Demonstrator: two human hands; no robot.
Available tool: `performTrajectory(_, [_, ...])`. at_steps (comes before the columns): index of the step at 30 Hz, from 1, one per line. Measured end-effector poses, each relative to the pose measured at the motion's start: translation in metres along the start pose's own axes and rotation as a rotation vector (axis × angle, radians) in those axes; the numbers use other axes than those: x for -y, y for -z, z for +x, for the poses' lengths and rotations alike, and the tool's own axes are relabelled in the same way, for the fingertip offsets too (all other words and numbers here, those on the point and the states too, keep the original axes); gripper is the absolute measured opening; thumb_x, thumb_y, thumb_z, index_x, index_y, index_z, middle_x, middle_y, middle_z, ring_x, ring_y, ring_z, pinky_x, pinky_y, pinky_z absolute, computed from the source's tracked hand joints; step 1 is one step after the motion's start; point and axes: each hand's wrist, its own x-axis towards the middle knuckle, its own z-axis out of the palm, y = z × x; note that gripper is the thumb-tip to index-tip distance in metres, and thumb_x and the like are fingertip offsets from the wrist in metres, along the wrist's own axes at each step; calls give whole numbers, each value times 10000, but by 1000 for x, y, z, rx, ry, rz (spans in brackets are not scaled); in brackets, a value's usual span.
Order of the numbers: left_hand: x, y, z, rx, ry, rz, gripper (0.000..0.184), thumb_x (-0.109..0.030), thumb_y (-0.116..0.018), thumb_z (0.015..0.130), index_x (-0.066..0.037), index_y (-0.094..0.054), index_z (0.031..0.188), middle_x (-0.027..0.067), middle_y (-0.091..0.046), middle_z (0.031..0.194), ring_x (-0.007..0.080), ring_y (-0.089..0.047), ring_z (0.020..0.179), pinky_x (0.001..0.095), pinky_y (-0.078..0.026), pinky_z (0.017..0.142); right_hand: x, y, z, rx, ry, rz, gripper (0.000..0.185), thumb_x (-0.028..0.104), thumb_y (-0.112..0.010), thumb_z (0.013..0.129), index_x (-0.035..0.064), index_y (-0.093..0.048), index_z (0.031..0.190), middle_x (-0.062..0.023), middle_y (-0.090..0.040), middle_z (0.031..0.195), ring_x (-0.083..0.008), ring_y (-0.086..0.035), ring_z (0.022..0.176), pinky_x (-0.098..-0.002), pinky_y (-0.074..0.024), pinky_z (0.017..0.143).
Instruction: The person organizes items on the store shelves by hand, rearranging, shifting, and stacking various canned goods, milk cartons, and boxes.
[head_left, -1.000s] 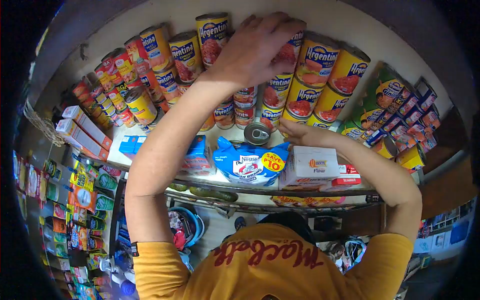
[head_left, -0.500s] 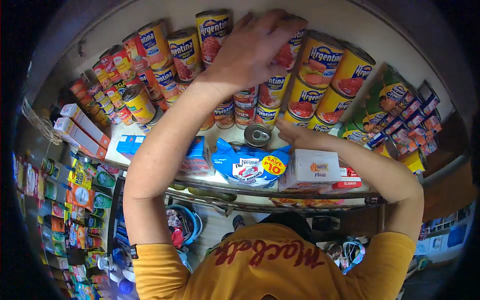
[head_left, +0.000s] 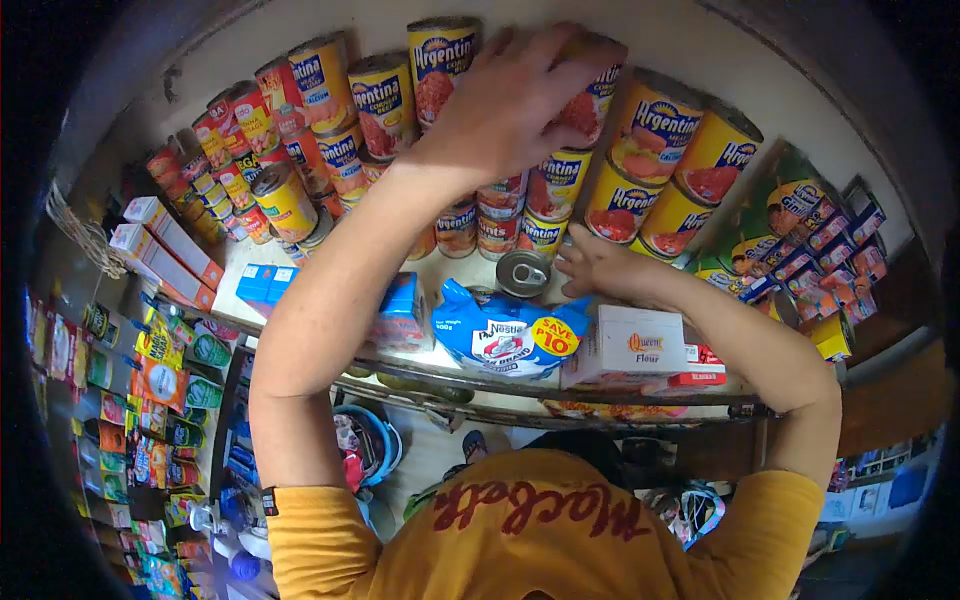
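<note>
My left hand point(head_left: 505, 105) reaches up to the top of the middle stack. Its fingers and thumb are around a yellow corned beef can point(head_left: 597, 98), partly covered by the hand. Under that can stand another corned beef can point(head_left: 556, 185) and a smaller can point(head_left: 541, 234). Lower down, my right hand point(head_left: 605, 265) is held with fingers apart, holding nothing that shows. Its fingertips are close beside a small pull-tab can point(head_left: 523, 273); whether they touch it I cannot tell. Stacked meat loaf cans point(head_left: 655, 125) rise just right of the left hand.
A blue milk pack point(head_left: 508, 335), a flour box point(head_left: 630, 345) and blue boxes point(head_left: 402, 312) line the shelf's front edge point(head_left: 500, 395). More stacked cans point(head_left: 240, 120) stand at left. Green-labelled cans point(head_left: 790, 205) are at right. Hanging sachets point(head_left: 160, 390) fill the lower left.
The cans sit slightly lower and further right in the view. My right hand's fingers have spread and drawn in beside the pull-tab can. My left hand stays on the upper corned beef can.
</note>
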Motion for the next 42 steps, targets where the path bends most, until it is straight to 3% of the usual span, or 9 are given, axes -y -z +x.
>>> performTrajectory(3, [3,-1,2,-37,37,-57,585,-159,-698,751,-119,-474,1291,155,-504,1231,372,-524,1094,439,-445,919,22,-2,-34,41,51,-85,779,11,-635,815,46,-193,1456,-168,-273,1498,-263,-298,1380,-351,-333,1077])
performTrajectory(4, [3,-2,3,-69,55,-89,533,-150,-680,763,-105,-493,1260,154,-513,1207,376,-543,1049,445,-455,892,17,6,-35,-48,62,-151,655,71,-638,844,-7,-310,1405,-136,-476,1360,-224,-465,1257,-320,-401,1015])
performTrajectory(7, [7,-2,8,-81,19,-44,448,-171,-668,787,-76,-517,1197,175,-529,1177,391,-559,1006,440,-472,854,41,1,-65,-327,184,-362,612,99,-623,866,-37,-329,1385,-108,-595,1154,-184,-576,1075,-293,-456,931])
performTrajectory(8, [6,-2,9,-77,53,-88,430,-200,-670,798,-55,-521,1174,180,-543,1163,385,-562,1013,431,-467,859,48,1,-68,-378,313,-394,579,110,-599,883,-59,-332,1369,-127,-633,987,-167,-619,941,-279,-488,848])
performTrajectory(11, [1,0,16,-55,137,-171,426,-273,-674,819,-10,-528,1120,193,-583,1100,380,-576,1002,416,-461,858,62,12,-57,-291,378,-320,574,110,-597,881,-66,-332,1360,-153,-643,887,-158,-641,842,-270,-509,773])
performTrajectory(12, [0,1,19,-46,161,-166,434,-287,-675,818,-6,-528,1114,197,-595,1067,386,-585,979,418,-464,847,55,14,-45,-269,430,-251,512,95,-602,870,-54,-378,1306,-158,-655,847,-155,-653,766,-253,-522,673])
performTrajectory(16, [3,3,29,-9,248,-177,460,-326,-671,812,1,-527,1102,214,-621,997,392,-603,949,421,-470,839,58,-11,-33,-489,465,-325,337,77,-602,867,-9,-432,1146,-138,-652,840,-149,-653,696,-268,-513,567])
performTrajectory(34, [3,-5,26,-26,214,-94,437,-341,-678,793,-33,-618,1097,193,-601,1048,376,-569,1013,433,-457,881,42,-1,0,-584,575,-425,448,14,-640,806,-50,-353,1144,-155,-640,801,-186,-649,717,-298,-511,625])
performTrajectory(42, [3,-3,12,-52,126,-25,588,-293,-765,665,-90,-553,1174,180,-506,1145,385,-572,1019,456,-483,864,48,-24,-17,-497,328,-222,481,114,-655,817,-93,-400,1168,-178,-668,780,-205,-678,701,-284,-548,600])
